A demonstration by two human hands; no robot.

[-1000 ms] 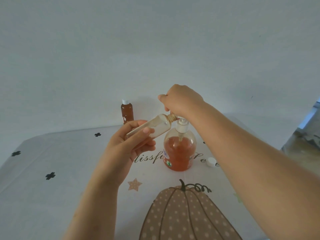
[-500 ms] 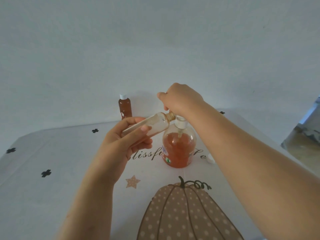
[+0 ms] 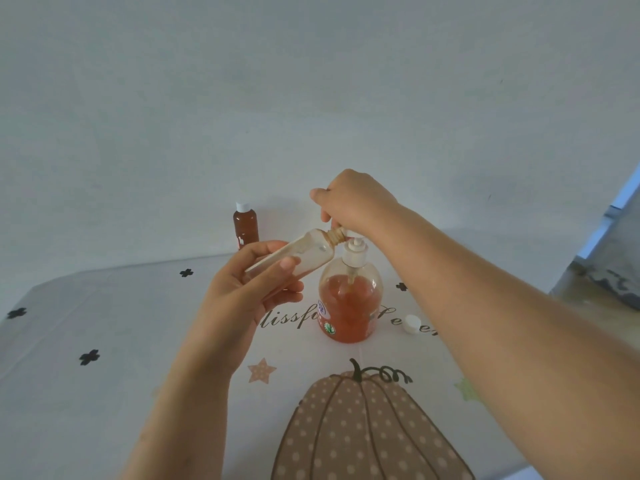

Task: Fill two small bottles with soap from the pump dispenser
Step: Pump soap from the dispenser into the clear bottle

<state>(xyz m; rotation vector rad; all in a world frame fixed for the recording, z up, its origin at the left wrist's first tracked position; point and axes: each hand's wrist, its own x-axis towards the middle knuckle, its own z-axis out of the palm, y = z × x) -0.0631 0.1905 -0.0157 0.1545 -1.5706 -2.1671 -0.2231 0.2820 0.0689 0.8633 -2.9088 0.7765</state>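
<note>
Pale wall is rising behind a bench that is wearing a white cloth printed with black crosses, a star and script lettering.

At the middle of the bench, the pump dispenser is standing upright, holding orange soap to roughly half its height. You are tilting the clear small bottle so that its threaded mouth is pointing up toward 1 o'clock and sitting right at the pump head. How much soap it is holding, you cannot tell from here.

Your left grip is wrapping the bottle's lower body, thumb lying across the front and fingers curling behind. Your right grip is curling down over the pump head, knuckles up, hiding the spout.

From the dispenser, a filled small bottle with a white top is standing upright at 10 o'clock, well apart, by the wall. A loose white cap is lying near at 3 o'clock, and a dotted pumpkin print is spreading at 6 o'clock.
</note>
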